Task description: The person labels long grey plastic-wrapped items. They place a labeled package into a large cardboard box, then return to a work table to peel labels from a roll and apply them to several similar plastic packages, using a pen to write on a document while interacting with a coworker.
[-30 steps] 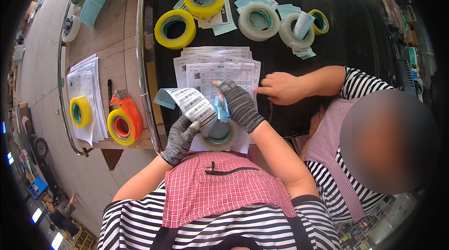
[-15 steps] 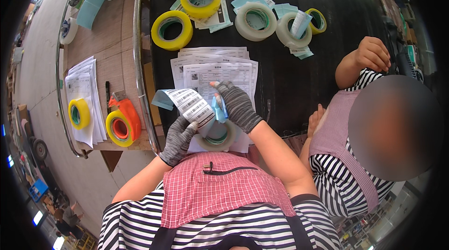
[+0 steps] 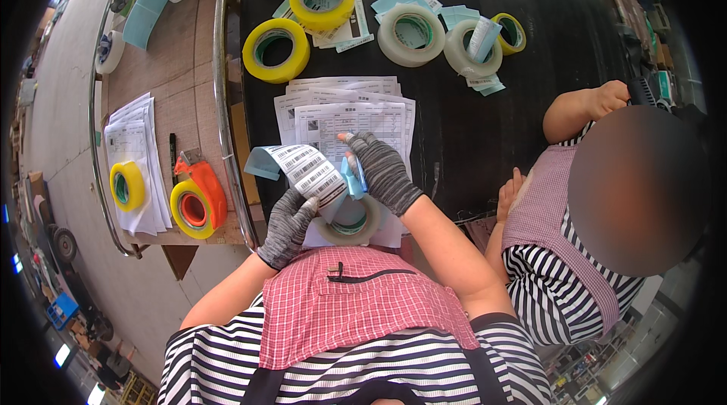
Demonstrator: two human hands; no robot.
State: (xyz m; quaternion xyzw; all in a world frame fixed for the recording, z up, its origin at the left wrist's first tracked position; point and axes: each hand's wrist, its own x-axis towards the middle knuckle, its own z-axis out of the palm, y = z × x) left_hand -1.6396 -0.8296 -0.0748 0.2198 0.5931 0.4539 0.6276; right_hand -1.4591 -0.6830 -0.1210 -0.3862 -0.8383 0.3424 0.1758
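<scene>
My left hand (image 3: 286, 229), in a grey knit glove with bare fingertips, pinches the lower end of a strip of barcode labels (image 3: 310, 170). The strip arches up and curls over at its far end, showing light blue backing. My right hand (image 3: 384, 172), gloved alike, closes round a slim blue pen-like object (image 3: 360, 176), partly hidden, beside a folded bit of light blue backing paper (image 3: 348, 178). Its index finger points over the printed forms (image 3: 371, 115), which lie stacked on the black table. Below the strip, a clear tape roll (image 3: 369, 227) rests near my apron.
Yellow tape rolls (image 3: 308, 51), clear tape rolls (image 3: 439, 43) and label scraps lie at the table's far side. A metal rail (image 3: 220, 64) separates a wooden cart (image 3: 189, 87) holding papers, a marker and an orange tape dispenser (image 3: 208, 189). A co-worker (image 3: 541, 208) stands close right.
The co-worker's far hand has moved down and their head has shifted slightly. My hands and the label strip stay nearly still.
</scene>
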